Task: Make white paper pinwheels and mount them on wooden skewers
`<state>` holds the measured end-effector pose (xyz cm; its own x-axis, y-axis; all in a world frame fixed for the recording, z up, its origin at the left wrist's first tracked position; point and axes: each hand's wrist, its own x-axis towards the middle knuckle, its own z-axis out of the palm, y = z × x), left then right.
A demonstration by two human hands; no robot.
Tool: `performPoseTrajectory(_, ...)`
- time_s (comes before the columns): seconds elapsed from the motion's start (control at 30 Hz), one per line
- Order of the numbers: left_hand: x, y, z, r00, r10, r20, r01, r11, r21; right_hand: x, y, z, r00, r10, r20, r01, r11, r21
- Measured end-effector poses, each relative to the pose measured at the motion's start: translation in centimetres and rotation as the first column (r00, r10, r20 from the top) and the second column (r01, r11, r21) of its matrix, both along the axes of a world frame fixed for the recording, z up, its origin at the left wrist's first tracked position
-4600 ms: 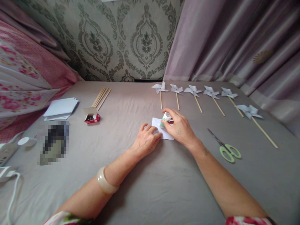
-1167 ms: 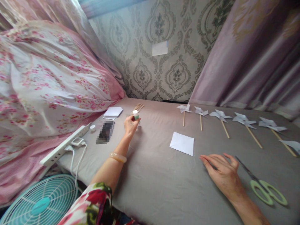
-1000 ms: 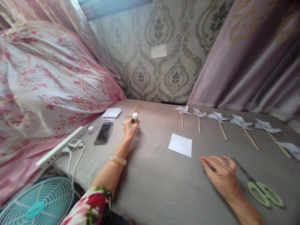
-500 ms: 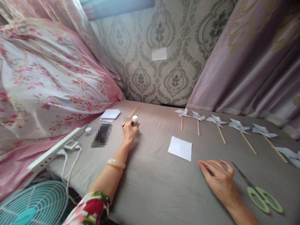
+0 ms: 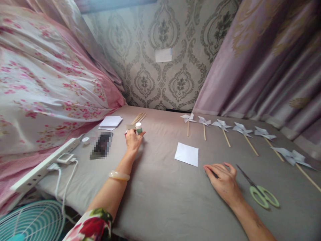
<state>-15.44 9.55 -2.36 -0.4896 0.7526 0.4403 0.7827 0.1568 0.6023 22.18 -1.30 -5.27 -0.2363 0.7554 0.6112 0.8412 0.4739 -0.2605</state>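
Note:
My left hand (image 5: 133, 140) is stretched out to the far part of the table. Its fingers curl down over a small box with a beige flap (image 5: 129, 127) and a red edge. A small bottle with a white cap (image 5: 138, 126) stands right by the thumb and forefinger. What the fingertips grip is hidden. My right hand (image 5: 222, 179) lies low over the cloth, thumb and forefinger tips pressed together; anything between them is too small to see. Just beyond those tips lies a square sheet of white paper (image 5: 187, 154). Green-handled scissors (image 5: 260, 190) rest right of this hand.
Several paper pinwheels on sticks (image 5: 242, 130) lie in a row on the right. Loose wooden sticks (image 5: 139, 117), a white paper stack (image 5: 110, 122), a blurred phone (image 5: 101, 145) and a round white lid (image 5: 85, 141) are at left. A power strip (image 5: 45, 165) edges the table near a fan (image 5: 32, 222).
The view has turned slightly right, so everything sits further left in the picture. Both hands keep nearly the same places beside the box and the paper.

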Motion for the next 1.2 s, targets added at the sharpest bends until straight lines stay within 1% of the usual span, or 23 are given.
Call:
performPoseTrajectory(0.07, -0.1, -0.9, 0.2, 1.000, 0.017, 0.004, -0.017, 0.999, -0.030, 0.3, 0.0, 0.5, 1.000, -0.022, 0.004, 0.022, 0.999, -0.047)
performPoseTrajectory(0.1, -0.2, -1.4, 0.3, 1.000, 0.014, -0.006, -0.014, 0.997, -0.071, 0.5, 0.1, 0.7, 0.999, -0.044, -0.006, 0.044, 0.997, -0.062)
performPoseTrajectory(0.13, -0.1, -2.0, 0.5, 1.000, -0.018, -0.023, 0.015, 0.993, -0.117, 0.8, 0.2, 1.0, 0.998, -0.069, -0.016, 0.067, 0.994, -0.082)
performPoseTrajectory(0.2, 0.4, -3.3, 0.8, 0.989, -0.140, -0.043, 0.130, 0.975, -0.180, 1.5, 0.5, 1.7, 0.991, -0.128, -0.036, 0.123, 0.984, -0.128)
performPoseTrajectory(0.23, 1.0, -3.9, 1.0, 0.970, -0.239, -0.031, 0.229, 0.953, -0.197, 1.7, 0.8, 2.2, 0.987, -0.156, -0.041, 0.148, 0.976, -0.161)
performPoseTrajectory(0.27, 1.8, -4.4, 1.1, 0.936, -0.352, -0.008, 0.343, 0.916, -0.210, 1.8, 1.1, 2.6, 0.984, -0.172, -0.039, 0.161, 0.967, -0.199)
performPoseTrajectory(0.33, 4.0, -5.1, 1.3, 0.826, -0.561, 0.055, 0.556, 0.795, -0.243, 1.3, 1.8, 3.5, 0.987, -0.160, -0.030, 0.144, 0.945, -0.293)
performPoseTrajectory(0.4, 6.8, -5.2, 1.1, 0.720, -0.688, 0.090, 0.681, 0.676, -0.281, -0.1, 2.5, 4.1, 0.995, -0.081, -0.050, 0.054, 0.913, -0.404)
performPoseTrajectory(0.43, 8.2, -5.0, 1.0, 0.687, -0.722, 0.079, 0.709, 0.644, -0.287, -1.0, 2.7, 4.2, 0.997, -0.050, -0.051, 0.023, 0.901, -0.433)
performPoseTrajectory(0.5, 10.6, -4.5, 0.4, 0.639, -0.768, 0.047, 0.745, 0.602, -0.288, -2.8, 3.0, 4.0, 1.000, -0.010, -0.011, 0.005, 0.907, -0.420)
performPoseTrajectory(0.53, 11.6, -4.2, 0.1, 0.620, -0.784, 0.019, 0.757, 0.593, -0.275, -3.6, 3.0, 3.7, 1.000, -0.003, 0.021, 0.011, 0.920, -0.393)
performPoseTrajectory(0.6, 12.8, -3.8, -0.7, 0.575, -0.817, -0.047, 0.787, 0.568, -0.239, -4.6, 3.0, 2.9, 0.998, 0.005, 0.061, 0.016, 0.941, -0.337)
performPoseTrajectory(0.7, 13.3, -3.7, -1.8, 0.515, -0.850, -0.108, 0.823, 0.525, -0.216, -4.7, 3.0, 1.8, 0.998, 0.014, 0.059, 0.006, 0.947, -0.322)
performPoseTrajectory(0.8, 13.1, -4.1, -2.3, 0.472, -0.869, -0.147, 0.842, 0.494, -0.218, -4.1, 3.0, 1.6, 0.998, 0.031, 0.051, -0.010, 0.933, -0.359)
performPoseTrajectory(0.9, 13.0, -4.8, -2.3, 0.454, -0.873, -0.179, 0.846, 0.485, -0.220, -3.6, 2.9, 1.9, 0.995, 0.039, 0.091, -0.003, 0.931, -0.365)
performPoseTrajectory(1.0, 13.2, -5.4, -1.9, 0.445, -0.874, -0.192, 0.849, 0.481, -0.220, -3.1, 2.8, 2.2, 0.989, 0.039, 0.144, 0.012, 0.941, -0.337)
performPoseTrajectory(1.1, 13.7, -6.1, -1.5, 0.445, -0.871, -0.210, 0.844, 0.486, -0.226, -2.6, 2.8, 2.1, 0.987, 0.038, 0.155, 0.013, 0.949, -0.314)
performPoseTrajectory(1.2, 13.9, -6.7, -1.2, 0.441, -0.866, -0.237, 0.831, 0.493, -0.258, -2.5, 2.7, 1.9, 0.987, 0.034, 0.158, 0.011, 0.960, -0.279)
